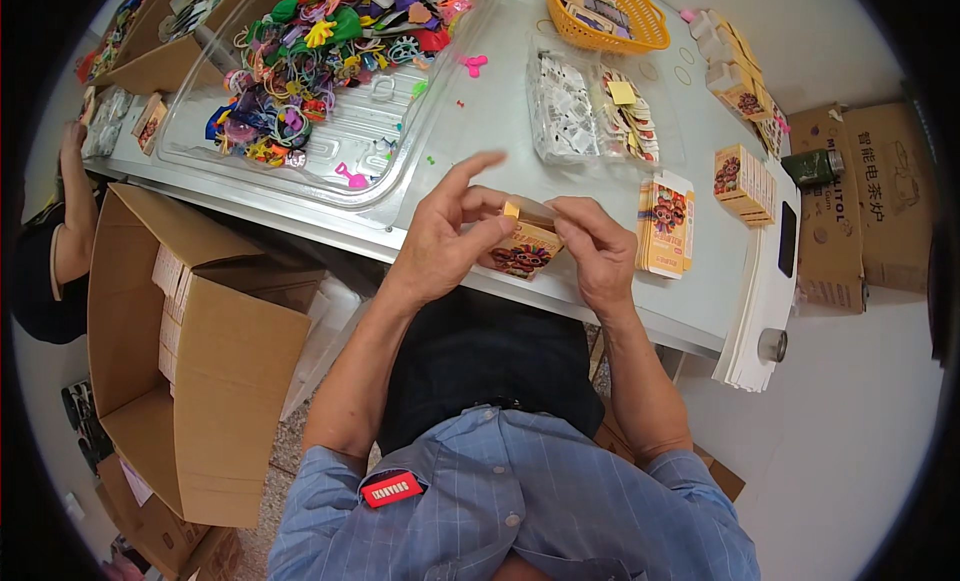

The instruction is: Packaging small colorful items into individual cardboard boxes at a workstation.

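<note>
A small orange-and-cream cardboard box [524, 258] with a printed colourful figure is upright between my two hands, at the table's near edge. My left hand [450, 231] grips its left side, thumb at the top edge and index finger raised off it. With bent fingers and thumb, my right hand [597, 243] pinches the upper right edge of the box. An orange flap stands up at its top, and its inside is hidden from me. To the right of my right hand lies a stack of flat cartons [665, 226] in the same print.
A clear tray [395, 171] of small colourful toys fills the far left. Plastic bags of white pieces [567, 106] and printed cards [628, 121] lie ahead, below a yellow basket [604, 19]. Finished-shape boxes [745, 186] stand right. An open carton [235, 381] sits left; another person's arm [74, 201] is beyond.
</note>
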The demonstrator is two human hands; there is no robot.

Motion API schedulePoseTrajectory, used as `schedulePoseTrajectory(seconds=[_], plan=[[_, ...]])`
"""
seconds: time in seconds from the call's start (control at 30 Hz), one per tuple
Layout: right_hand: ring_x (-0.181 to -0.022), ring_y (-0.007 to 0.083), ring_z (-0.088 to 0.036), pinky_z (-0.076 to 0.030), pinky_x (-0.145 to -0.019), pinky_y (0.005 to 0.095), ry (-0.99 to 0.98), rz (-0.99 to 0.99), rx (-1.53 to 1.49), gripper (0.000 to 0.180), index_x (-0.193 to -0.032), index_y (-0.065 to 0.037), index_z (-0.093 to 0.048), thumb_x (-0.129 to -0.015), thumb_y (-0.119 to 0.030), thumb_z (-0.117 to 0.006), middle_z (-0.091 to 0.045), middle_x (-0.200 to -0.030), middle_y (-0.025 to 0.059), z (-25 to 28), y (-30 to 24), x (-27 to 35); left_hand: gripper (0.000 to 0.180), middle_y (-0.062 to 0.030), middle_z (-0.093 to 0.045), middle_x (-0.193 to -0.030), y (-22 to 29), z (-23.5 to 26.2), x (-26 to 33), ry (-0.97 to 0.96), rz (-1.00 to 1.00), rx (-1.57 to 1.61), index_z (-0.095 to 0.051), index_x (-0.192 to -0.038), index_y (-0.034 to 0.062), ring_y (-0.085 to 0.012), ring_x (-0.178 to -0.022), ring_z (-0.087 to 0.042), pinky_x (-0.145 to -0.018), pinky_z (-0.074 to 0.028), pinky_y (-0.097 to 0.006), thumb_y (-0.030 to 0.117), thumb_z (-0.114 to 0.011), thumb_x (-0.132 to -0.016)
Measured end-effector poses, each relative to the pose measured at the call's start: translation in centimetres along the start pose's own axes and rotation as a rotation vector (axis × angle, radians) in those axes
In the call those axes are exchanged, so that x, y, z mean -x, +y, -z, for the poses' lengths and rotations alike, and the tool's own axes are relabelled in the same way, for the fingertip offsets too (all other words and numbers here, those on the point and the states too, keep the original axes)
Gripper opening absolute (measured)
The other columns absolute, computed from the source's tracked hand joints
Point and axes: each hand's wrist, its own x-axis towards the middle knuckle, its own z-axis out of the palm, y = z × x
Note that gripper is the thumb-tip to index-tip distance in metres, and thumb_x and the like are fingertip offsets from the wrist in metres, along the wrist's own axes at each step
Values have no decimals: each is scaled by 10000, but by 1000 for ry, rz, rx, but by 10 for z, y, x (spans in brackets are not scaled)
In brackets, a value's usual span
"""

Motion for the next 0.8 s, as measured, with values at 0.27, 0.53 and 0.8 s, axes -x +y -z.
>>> schedulePoseTrajectory(seconds=[0.27, 0.53, 0.8], plan=[[-1022, 217, -648, -495, -913, 316, -154, 282, 193, 206, -1098, 21, -724, -897, 1, -685, -701, -1108, 144, 3, -10, 1, 287, -87, -661, -1133, -15, 16, -6, -157, -232, -220, -658, -1248, 7, -117, -962, -657, -671, -577, -240, 39, -636, -963], [-1010, 221, -653, -499, -901, 318, -80, 252, 261, 207, -1060, 19, -725, -857, 50, -703, -707, -1064, 135, -5, -16, 4, 236, -97, -673, -1062, -4, 8, 4, -45, -88, -228, -704, -1144, -23, -133, -933, -665, -706, -587, -236, 95, -704, -940], [-925, 134, -618, -483, -830, 268, -31, 51, 134, 147, -1045, 26, -727, -906, 17, -681, -695, -1003, 93, -8, -23, 2, 223, -88, -684, -1032, 1, 9, -3, -64, -60, -228, -703, -1131, -22, -139, -896, -685, -674, -605, -262, 117, -687, -958]])
